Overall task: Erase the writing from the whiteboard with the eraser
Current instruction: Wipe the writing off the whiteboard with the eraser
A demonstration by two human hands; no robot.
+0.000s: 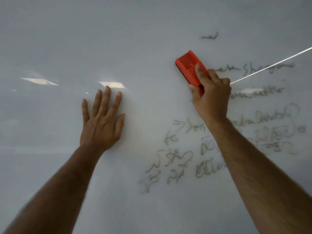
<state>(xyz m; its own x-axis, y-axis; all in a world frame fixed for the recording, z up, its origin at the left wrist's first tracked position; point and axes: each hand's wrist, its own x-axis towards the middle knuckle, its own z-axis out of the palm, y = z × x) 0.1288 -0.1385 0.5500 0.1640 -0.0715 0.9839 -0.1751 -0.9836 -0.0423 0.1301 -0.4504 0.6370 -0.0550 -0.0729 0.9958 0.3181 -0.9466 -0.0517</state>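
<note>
Gripping eraser (190, 68), right hand (211, 97), writing (177, 166) below

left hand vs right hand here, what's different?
The left hand lies flat and open on the whiteboard, fingers spread, holding nothing; the right hand is closed around the red eraser. The left hand sits on a clean patch; the right hand is among the writing. Both reach up from bare forearms.
</note>
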